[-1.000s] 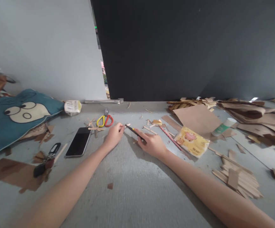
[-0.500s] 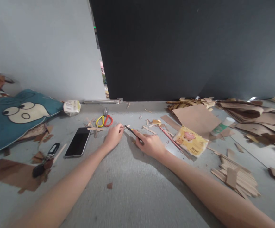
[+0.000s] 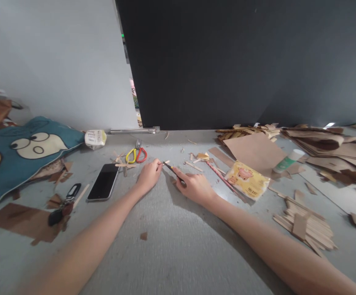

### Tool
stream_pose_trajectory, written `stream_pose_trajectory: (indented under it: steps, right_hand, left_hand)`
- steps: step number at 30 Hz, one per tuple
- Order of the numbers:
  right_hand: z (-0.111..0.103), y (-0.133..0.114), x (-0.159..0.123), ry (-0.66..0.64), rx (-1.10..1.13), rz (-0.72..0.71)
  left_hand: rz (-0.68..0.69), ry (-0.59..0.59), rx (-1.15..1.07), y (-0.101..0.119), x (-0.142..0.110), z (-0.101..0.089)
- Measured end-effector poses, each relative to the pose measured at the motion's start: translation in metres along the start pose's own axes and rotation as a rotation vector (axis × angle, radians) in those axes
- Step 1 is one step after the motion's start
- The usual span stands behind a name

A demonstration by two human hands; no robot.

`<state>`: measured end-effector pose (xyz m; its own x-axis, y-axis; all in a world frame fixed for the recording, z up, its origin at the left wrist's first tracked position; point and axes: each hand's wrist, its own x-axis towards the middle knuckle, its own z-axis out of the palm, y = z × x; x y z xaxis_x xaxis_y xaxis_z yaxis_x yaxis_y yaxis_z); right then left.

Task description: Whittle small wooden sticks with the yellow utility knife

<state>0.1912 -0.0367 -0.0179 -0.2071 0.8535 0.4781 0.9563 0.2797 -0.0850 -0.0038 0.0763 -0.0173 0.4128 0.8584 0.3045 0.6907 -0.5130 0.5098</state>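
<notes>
Head view, little has shifted: over the surface (image 3: 178, 246), the left hand (image 3: 149, 175) still pinches a small stick (image 3: 167, 162); the right hand (image 3: 196, 187), grip closed around a black tool (image 3: 177, 173), keeps its tip beside the stick, apparently mid-work.

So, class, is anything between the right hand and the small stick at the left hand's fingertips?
Only the black tool in the right hand, its tip close by the stick; nothing else visible stands between.

From the hands (image 3: 196, 187), six o'clock lay open save a scrap (image 3: 143, 236); scissors (image 3: 141, 155) blocked ten, phone (image 3: 103, 182) nine, pack (image 3: 248, 179) three.
</notes>
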Motion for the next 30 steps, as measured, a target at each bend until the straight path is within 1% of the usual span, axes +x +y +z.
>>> stream_pose_trajectory:
  steps: [3,10,14,18,23,28,30]
  right_hand:
    - [0.0,0.0,-0.001,0.001,0.008,0.002]
    - [0.002,0.0,0.008,-0.009,0.063,0.007]
    - [0.004,0.002,0.002,0.015,0.062,-0.005]
    - [0.007,0.004,-0.001,0.035,0.078,-0.01]
    - [0.01,0.003,0.009,-0.004,0.107,0.021]
    - [0.005,0.004,0.002,-0.004,0.123,0.016]
    - [0.004,0.006,-0.001,-0.011,0.117,0.02]
  left_hand:
    - [0.005,-0.002,-0.012,0.0,0.001,0.0]
    - [0.037,-0.03,-0.037,0.003,-0.001,-0.002]
    - [0.012,-0.035,-0.008,0.005,-0.001,-0.001]
    - [0.024,-0.056,0.012,0.006,-0.001,-0.001]
    - [0.074,-0.096,0.044,0.008,-0.003,-0.003]
    - [0.025,-0.069,0.101,0.008,-0.003,-0.002]
    - [0.031,-0.076,0.106,0.006,-0.002,-0.001]
